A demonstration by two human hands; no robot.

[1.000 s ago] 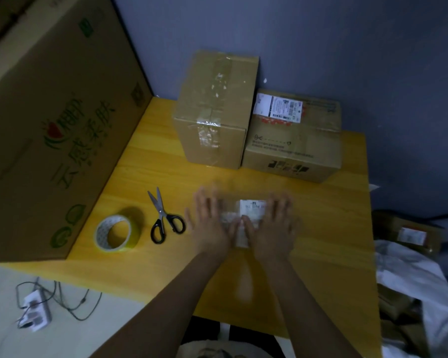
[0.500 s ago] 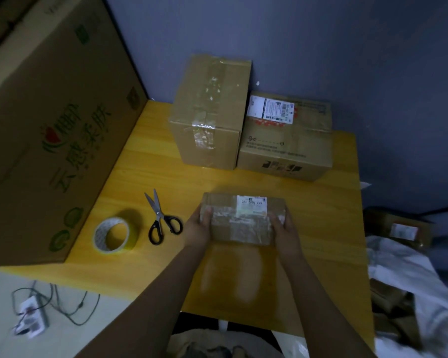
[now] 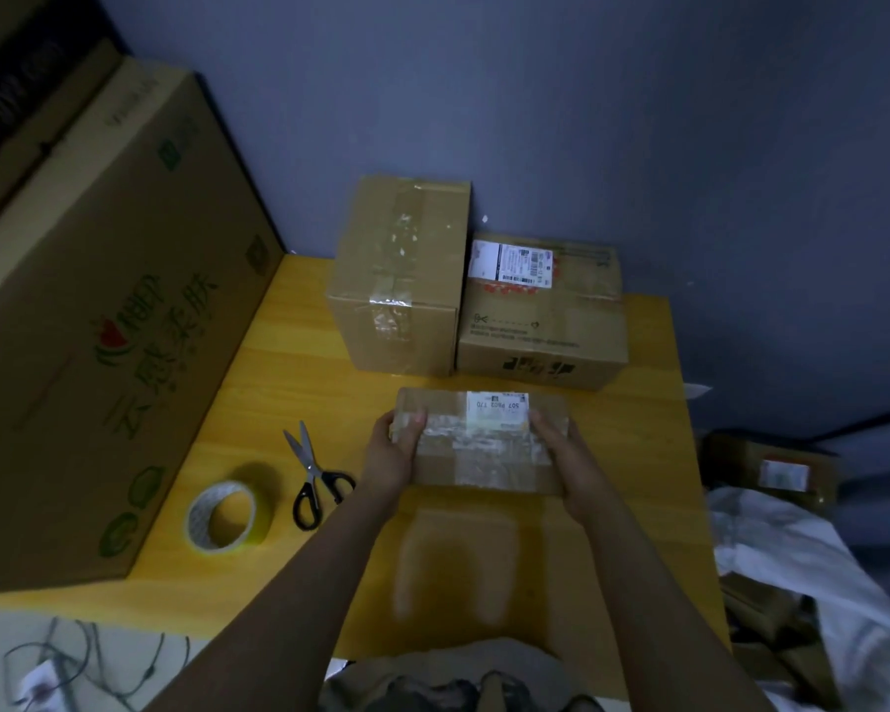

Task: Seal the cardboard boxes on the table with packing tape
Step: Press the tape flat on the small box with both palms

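Note:
A small flat cardboard box with clear tape across its top and a white label sits mid-table. My left hand grips its left end with the thumb on top. My right hand grips its right end the same way. A roll of packing tape lies flat at the left of the yellow table. Black-handled scissors lie between the roll and my left hand. Two larger boxes stand at the back: a tall taped box and a wider labelled box.
A very large printed carton leans along the table's left edge. A grey wall is close behind the back boxes. White cloth and more cardboard lie off the right edge. Cables and a power strip lie on the floor at lower left.
My hands went from lying flat on top of the small box to gripping its two ends. The box has shifted slightly away from me, toward the back boxes.

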